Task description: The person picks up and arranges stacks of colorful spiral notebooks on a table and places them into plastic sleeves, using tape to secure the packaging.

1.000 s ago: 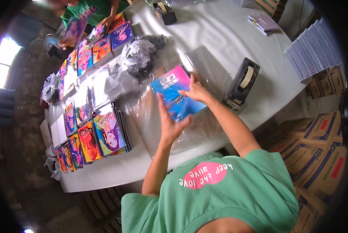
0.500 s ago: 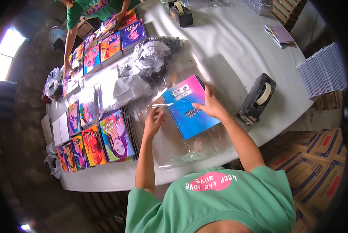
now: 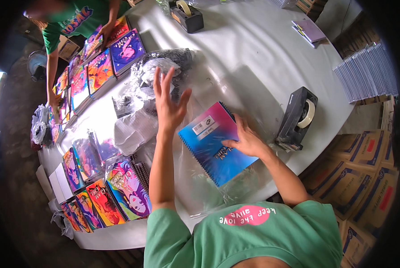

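A pink and blue spiral notebook [image 3: 213, 147] with a white label lies tilted on the table in front of me. Clear plastic film [image 3: 195, 190] spreads under and around it; I cannot tell whether it covers the cover too. My right hand [image 3: 249, 140] holds the notebook at its right edge, thumb across the cover and the other fingers along the side. Raised to the left of the notebook, my left hand [image 3: 168, 100] is open and empty, its fingers spread. Beyond that hand sits a heap of crumpled clear and grey plastic [image 3: 139, 96].
A black tape dispenser [image 3: 294, 118] stands right of the notebook, another [image 3: 186, 17] farther off. Colourful notebooks [image 3: 128, 190] lie in rows at left. Across the table a co-worker's hand [image 3: 106, 31] touches more notebooks. Notebook stacks [image 3: 365, 73] and cartons [image 3: 356, 178] are at right.
My left hand has lifted from beside the notebook's left edge, and its fingers have spread. My right hand stays at the notebook's right edge. The view has shifted slightly.
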Demonstrator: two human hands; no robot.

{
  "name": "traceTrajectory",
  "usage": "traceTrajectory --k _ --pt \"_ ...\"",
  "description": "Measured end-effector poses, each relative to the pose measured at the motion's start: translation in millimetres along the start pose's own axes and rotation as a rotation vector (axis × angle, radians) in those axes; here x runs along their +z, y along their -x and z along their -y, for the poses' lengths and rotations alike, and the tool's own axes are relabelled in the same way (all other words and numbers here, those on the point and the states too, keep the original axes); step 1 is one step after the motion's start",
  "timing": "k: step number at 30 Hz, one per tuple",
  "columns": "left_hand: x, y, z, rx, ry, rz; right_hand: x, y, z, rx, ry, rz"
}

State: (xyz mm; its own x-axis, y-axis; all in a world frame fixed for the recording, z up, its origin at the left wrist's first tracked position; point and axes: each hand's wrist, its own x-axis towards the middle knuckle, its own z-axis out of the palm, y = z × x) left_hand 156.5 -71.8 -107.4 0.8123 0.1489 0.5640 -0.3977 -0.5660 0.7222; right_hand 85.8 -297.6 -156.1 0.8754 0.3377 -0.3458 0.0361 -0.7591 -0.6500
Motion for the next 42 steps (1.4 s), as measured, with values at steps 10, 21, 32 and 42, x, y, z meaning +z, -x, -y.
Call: traceTrajectory --k 10,21,32,42 --pt "-6.0 167.9 -56.8 -0.253 -0.238 0.649 -3.2 13.0 -3.0 0.02 0.206 -0.212" --pt "-4.6 167.3 -58.4 -0.239 -0.269 0.655 -12.2 66.4 -105.8 0.267 0.691 -0.567" --pt "-6.5 167.5 -54.7 -0.278 -0.18 0.615 -40.5 51.9 -96.2 0.138 -0.512 -0.325" --pt "5.2 152.5 -61.1 -0.188 -0.38 0.766 4.6 99.9 29.9 -0.462 0.473 0.161"
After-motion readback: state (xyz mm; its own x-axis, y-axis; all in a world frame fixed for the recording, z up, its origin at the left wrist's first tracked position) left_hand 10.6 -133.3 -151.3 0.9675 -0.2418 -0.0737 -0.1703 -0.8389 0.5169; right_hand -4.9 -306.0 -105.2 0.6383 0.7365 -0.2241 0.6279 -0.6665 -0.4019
